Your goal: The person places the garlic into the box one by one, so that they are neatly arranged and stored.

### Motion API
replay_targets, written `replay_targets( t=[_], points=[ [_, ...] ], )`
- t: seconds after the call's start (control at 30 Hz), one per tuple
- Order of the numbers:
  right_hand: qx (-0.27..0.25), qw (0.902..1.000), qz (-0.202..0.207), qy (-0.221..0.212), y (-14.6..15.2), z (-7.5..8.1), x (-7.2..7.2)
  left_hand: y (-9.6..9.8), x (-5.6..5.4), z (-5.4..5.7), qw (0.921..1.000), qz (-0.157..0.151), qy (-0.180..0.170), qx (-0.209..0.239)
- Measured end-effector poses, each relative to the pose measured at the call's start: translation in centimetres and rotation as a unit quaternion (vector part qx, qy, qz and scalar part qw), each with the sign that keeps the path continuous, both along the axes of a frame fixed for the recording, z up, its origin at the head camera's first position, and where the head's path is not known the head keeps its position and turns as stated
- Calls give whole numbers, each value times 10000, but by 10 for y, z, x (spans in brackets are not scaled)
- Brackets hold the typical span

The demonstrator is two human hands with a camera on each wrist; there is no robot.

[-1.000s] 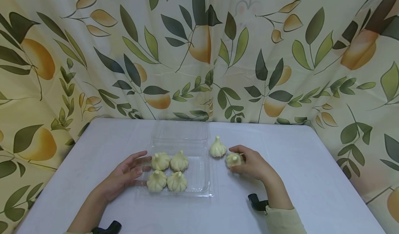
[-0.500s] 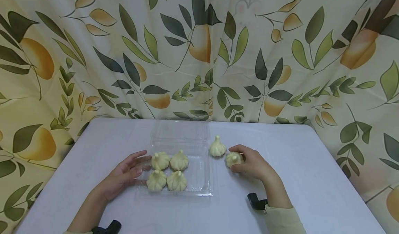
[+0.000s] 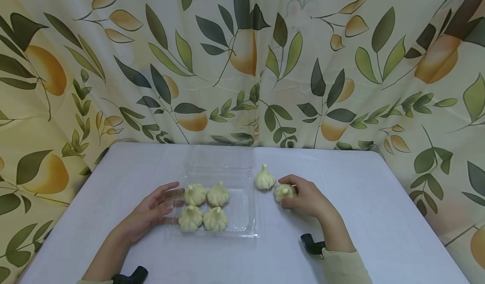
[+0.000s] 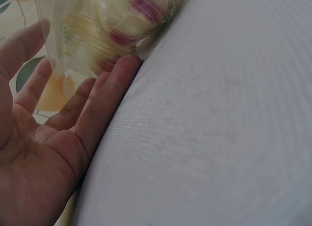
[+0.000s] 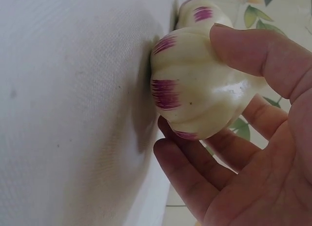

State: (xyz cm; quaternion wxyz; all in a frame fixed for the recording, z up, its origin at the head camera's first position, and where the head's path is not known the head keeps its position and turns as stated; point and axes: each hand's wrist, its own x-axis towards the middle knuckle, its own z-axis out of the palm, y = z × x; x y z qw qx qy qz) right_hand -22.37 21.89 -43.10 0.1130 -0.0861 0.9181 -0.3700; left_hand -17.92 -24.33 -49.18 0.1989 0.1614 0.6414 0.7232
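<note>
Behind everything hangs a curtain, leaves and orange fruit printed on a pale ground. Counter in front: flat, white, rounded far corners, fine weave showing up close in the wrist views. Box sits a bit left of centre, clear plastic, lid folded back toward the curtain. Left hand at the box's left edge, fingers apart and relaxed, clamped on nothing; looks like a light brace, pressure can't be told. Right hand is right of the box, thumb and fingers clamped on the held bulb. Four bulbs in the box, two by two, left part. Other bulb upright on the counter, between box and held bulb, slightly farther back.

Step in hand reads as gripping the held bulb. Best hold: thumb opposite fingers across the widest part, off the neck; skin looks glossy, may slip. Straight up before sideways, or it could knock the other bulb. Can't tell whether its base touches the counter.
</note>
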Motion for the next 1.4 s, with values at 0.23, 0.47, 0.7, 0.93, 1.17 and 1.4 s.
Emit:
replay_targets(
  t=[0.23, 0.47, 0.7, 0.93, 1.17, 1.4],
  points=[
    [11, 10000, 26, 40, 0, 0, 0, 0, -1, 0, 9999, 41, -58, -101],
    [8, 10000, -22, 41, -1, 2, 0, 1, 0, 2, 9997, 100, -154, -145],
    [21, 10000, -76, 60, -3, 5, 1, 1, -1, 1, 9996, 142, -177, -195],
    [16, 9999, -58, 124, -3, 5, 0, 1, 0, 1, 9997, 113, -172, -159],
    [41, 9997, 10, 258, -4, 7, 1, -1, 0, 0, 9999, 54, -74, -101],
    [-38, 9993, 121, 344, -5, 11, 3, 0, -1, -1, 9999, 55, -33, -96]
  ],
)
